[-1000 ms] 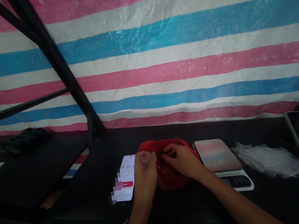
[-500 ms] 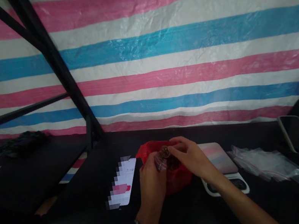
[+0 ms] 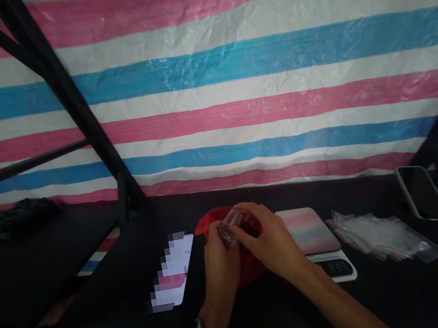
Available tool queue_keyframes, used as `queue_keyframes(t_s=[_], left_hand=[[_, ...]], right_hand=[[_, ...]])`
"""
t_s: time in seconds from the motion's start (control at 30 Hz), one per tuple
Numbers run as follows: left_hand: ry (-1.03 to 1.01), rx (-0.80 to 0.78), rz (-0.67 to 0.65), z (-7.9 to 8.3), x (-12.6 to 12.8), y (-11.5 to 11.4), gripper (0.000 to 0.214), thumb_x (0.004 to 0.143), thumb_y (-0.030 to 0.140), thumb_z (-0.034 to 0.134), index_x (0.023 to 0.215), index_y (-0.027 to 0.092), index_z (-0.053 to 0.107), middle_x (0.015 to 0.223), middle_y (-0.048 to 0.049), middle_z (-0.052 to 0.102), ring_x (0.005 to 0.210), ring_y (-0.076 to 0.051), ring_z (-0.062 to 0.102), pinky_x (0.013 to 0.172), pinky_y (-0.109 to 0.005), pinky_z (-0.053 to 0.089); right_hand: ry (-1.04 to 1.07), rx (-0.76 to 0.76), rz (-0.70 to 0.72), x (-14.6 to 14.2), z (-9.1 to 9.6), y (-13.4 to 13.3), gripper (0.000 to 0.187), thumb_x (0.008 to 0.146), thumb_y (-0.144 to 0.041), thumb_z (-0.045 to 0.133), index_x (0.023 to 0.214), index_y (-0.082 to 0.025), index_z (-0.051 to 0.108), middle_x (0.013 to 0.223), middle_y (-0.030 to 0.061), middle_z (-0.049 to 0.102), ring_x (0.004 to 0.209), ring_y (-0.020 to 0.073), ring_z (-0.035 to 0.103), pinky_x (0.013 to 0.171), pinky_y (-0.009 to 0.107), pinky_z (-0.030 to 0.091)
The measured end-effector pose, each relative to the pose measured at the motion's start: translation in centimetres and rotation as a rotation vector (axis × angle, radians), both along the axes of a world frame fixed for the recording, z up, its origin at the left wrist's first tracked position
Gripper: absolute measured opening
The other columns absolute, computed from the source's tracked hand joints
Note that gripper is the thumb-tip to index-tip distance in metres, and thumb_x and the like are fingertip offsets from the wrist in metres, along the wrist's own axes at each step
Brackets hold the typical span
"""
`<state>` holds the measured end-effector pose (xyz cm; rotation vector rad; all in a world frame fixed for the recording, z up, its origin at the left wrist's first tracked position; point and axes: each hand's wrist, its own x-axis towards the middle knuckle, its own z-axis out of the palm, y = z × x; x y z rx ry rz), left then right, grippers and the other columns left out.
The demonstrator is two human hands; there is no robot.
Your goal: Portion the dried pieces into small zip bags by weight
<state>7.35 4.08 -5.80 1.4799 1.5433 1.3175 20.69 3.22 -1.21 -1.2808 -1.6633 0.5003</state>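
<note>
My left hand [image 3: 220,260] is closed around a small clear plastic bag [image 3: 232,219] with brown contents at its bottom, too small to name. The fingers of my right hand [image 3: 273,236] pinch the near side of that bag. Both hands are over an open red plastic bag [image 3: 251,269], where dark brown pieces [image 3: 250,226] show between them. Most of the red bag is hidden behind my hands. Just right of my right hand is a digital scale [image 3: 310,230] with a shiny plate.
A pile of clear zip bags [image 3: 384,236] lies right of the scale. Farther right stands a phone [image 3: 422,193], tilted. A lit phone [image 3: 174,273], partly blurred out, lies left of my hands. Black metal bars [image 3: 72,99] rise before a striped tarp [image 3: 246,57].
The right fingers have moved from a brown piece at the bag's mouth to the clear bag's side. The piece now appears inside the clear bag. The view has shifted slightly right.
</note>
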Motion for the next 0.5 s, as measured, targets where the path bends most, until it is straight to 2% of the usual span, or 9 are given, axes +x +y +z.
queue_keyframes(t_s=[0.1,0.23,0.33,0.5], left_hand=[[-0.017,0.059,0.001,-0.1,-0.4,0.0,0.019,0.093,0.037,0.06,0.106,0.024,0.058,0.093,-0.0059,0.075,0.081,-0.025,0.075,0.071,-0.037,0.056],[-0.032,0.097,0.035,-0.2,-1.3,0.0,0.023,0.092,0.044,0.062,0.103,0.024,0.057,0.088,-0.0025,0.07,0.078,-0.024,0.071,0.069,-0.036,0.056],[-0.031,0.085,0.042,-0.3,-1.8,0.0,0.023,0.09,0.043,0.063,0.101,0.025,0.057,0.085,-0.0015,0.068,0.077,-0.024,0.07,0.07,-0.036,0.056],[-0.066,0.06,0.015,-0.3,-2.0,0.0,0.018,0.087,0.038,0.065,0.098,0.025,0.059,0.085,-0.0018,0.068,0.078,-0.024,0.07,0.069,-0.036,0.057]], right_hand=[[-0.007,-0.047,-0.073,0.4,-0.3,0.5,0.039,0.092,-0.023,0.076,0.13,-0.026,0.069,0.116,0.0055,0.077,0.105,0.024,0.071,0.098,0.039,0.055],[-0.333,-0.194,-0.097,0.7,-1.2,1.2,0.03,0.094,-0.016,0.07,0.124,-0.02,0.071,0.114,0.01,0.078,0.114,0.0295,0.068,0.098,0.041,0.053],[-0.5,-0.209,-0.132,0.4,-2.3,1.8,0.023,0.097,-0.015,0.064,0.117,-0.018,0.072,0.119,0.0134,0.077,0.119,0.032,0.066,0.098,0.041,0.052],[-0.445,-0.211,-0.053,-0.9,-3.9,2.6,0.019,0.094,-0.019,0.069,0.112,-0.023,0.074,0.108,0.0095,0.081,0.106,0.0267,0.074,0.088,0.035,0.055]])
